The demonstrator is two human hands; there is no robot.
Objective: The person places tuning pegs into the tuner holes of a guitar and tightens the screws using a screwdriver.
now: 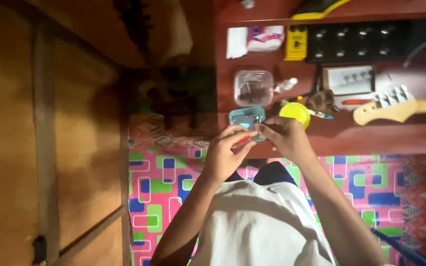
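While both hands are meeting at the table's front edge, here is the layout:
Left hand (225,155): fingers are pinching a slim red tool (242,140), tip pointing toward the other hand.
Right hand (283,135): fingertips are closing together on something too small to make out.
Teal tray (245,117): sitting just behind the fingertips on the red-brown table (371,138).
Yellow lid (295,113): lying beside the right hand.
Clear box (253,87): resting behind the tray.
Guitar headstock (388,106): lying well to the right.
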